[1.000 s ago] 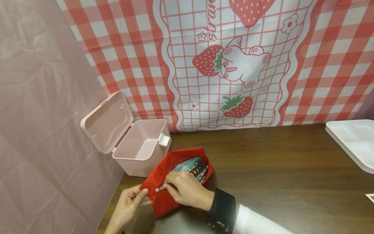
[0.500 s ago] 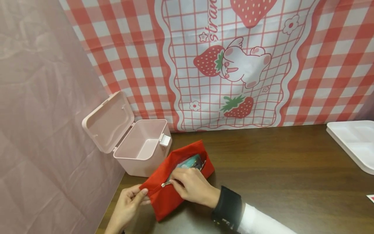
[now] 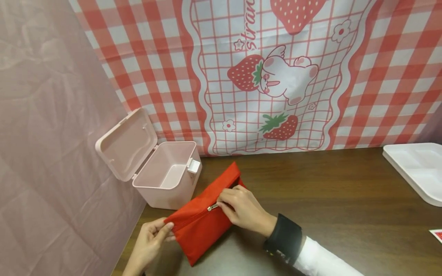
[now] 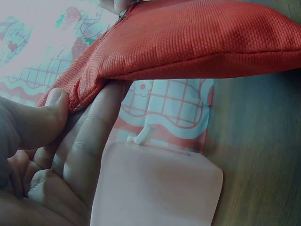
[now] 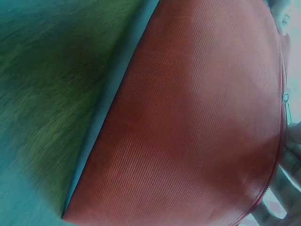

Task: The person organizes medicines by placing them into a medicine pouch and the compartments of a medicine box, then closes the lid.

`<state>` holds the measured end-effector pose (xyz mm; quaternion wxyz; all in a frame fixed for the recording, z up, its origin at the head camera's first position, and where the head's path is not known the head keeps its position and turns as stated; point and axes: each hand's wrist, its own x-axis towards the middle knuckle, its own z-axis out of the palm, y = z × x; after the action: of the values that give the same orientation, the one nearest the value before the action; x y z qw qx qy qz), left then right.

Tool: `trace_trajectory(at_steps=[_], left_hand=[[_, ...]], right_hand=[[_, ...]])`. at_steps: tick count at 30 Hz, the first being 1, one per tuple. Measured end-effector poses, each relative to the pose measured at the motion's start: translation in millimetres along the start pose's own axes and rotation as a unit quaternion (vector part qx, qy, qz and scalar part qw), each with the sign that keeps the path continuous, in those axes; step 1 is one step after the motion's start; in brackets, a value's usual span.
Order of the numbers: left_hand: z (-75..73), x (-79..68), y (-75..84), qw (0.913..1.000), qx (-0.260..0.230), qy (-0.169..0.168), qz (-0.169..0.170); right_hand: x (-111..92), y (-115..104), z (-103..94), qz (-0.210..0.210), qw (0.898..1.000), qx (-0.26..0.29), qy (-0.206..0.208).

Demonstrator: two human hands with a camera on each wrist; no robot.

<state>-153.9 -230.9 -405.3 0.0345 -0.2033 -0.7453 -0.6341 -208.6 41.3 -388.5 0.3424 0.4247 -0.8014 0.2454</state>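
Observation:
A red zippered pouch (image 3: pixel 207 226) lies tilted on the table in front of me, bulging in both wrist views. My left hand (image 3: pixel 152 239) pinches its near-left corner between thumb and fingers; the left wrist view shows the thumb (image 4: pixel 55 101) on top and fingers beneath. With my right hand (image 3: pixel 243 209) I pinch the zipper pull (image 3: pixel 213 207) partway along the top seam. Left of the slider the zipper is closed, while a small dark gap shows at the far right end, partly covered by my right hand. The pouch's contents are hidden.
A pink box (image 3: pixel 162 197) with its lid (image 3: pixel 127 143) raised stands behind and left of the pouch. At the far right is a white divided tray (image 3: pixel 419 168). A white-and-red card (image 3: pixel 436 234) shows at the right edge. A checked cloth (image 3: pixel 165 76) hangs behind the table.
My right hand has drawn the zipper pull to the right and away along the pouch, closing the opening over the teal-coloured contents. My left hand has kept its grip on the corner.

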Motion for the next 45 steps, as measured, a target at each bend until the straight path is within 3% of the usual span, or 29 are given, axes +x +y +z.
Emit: trace_trajectory(at_steps=[4,9,14,21,31,45], left_hand=[[-0.5,-0.1,0.3,0.9999,0.006,0.006,0.006],[-2.6,-0.8,0.2,0.9993,0.018,0.034,0.004],[-2.2,1.0,0.3,0.9994,0.015,0.033,-0.002],[-0.8,1.7,-0.1,0.9980,0.018,0.060,-0.013],[-0.7,0.6,-1.3,0.9968,0.026,0.074,-0.016],[-3.3,-0.8,-2.5,0.9911,0.068,0.115,-0.005]], right_hand=[[-1,5,-3.1,-0.015,1.000,-0.009,0.014],[-7,14,-9.2,0.001,1.000,-0.013,0.029],[-13,22,-13.0,0.012,0.999,-0.014,0.042],[-18,28,-14.3,0.021,0.997,-0.013,0.071],[-24,33,-14.8,0.008,0.995,-0.007,0.103],[-33,53,-27.4,0.065,0.993,0.032,0.098]])
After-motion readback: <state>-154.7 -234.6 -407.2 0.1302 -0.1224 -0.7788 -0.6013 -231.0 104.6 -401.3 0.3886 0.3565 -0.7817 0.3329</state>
